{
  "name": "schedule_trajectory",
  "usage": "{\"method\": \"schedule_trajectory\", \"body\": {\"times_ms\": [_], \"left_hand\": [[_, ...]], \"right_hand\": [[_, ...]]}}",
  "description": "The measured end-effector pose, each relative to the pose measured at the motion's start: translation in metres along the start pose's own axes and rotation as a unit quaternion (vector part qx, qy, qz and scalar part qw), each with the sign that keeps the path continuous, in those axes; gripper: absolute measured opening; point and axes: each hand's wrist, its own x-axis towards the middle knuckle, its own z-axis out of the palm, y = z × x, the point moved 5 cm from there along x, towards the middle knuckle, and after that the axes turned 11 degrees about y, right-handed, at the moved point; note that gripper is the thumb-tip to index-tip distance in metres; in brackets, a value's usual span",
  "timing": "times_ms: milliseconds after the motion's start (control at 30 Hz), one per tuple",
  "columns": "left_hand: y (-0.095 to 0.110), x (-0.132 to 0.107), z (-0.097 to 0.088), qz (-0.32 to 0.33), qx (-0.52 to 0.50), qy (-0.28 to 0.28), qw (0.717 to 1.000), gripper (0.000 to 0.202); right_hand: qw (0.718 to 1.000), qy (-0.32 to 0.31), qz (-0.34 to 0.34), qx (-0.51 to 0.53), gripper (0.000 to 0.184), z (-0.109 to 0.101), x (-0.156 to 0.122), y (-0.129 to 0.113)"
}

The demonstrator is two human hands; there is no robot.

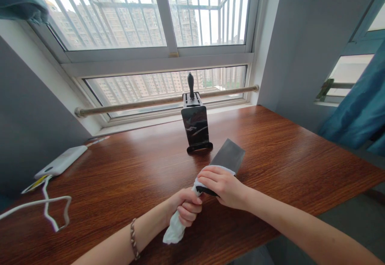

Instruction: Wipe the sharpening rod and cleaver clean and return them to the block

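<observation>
A cleaver [230, 154] with a wide grey blade is held over the table, its blade pointing up and to the right. My left hand [188, 207] is closed around its handle, with white cloth [174, 231] wrapped there and hanging below the fist. My right hand [221, 183] presses white cloth against the lower part of the blade, fingers bent over it. A black edge shows beneath my right fingers; most of the handle is hidden. Beyond the blade stands a black knife block [195, 126] with one dark-handled tool [191, 84] upright in its slots.
The brown wooden table [135, 160] runs up to a barred window. At left lie a white power bank [61, 161] and a looped white cable [46, 205]. A horizontal rail [135, 104] crosses behind the knife block. A blue curtain [355, 104] hangs at right.
</observation>
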Motion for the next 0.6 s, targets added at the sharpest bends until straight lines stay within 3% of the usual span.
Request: {"method": "schedule_trajectory", "body": {"times_ms": [267, 600], "left_hand": [[0.001, -0.002, 0.004, 0.016, 0.012, -0.001, 1.0, 0.015], [0.003, -0.003, 0.009, 0.026, 0.037, -0.004, 0.999, 0.015]], "right_hand": [[1.0, -0.005, 0.022, 0.01, 0.033, -0.005, 0.001, 0.014], [0.985, 0.059, 0.154, -0.054, 0.039, -0.033, -0.011, 0.084]]}}
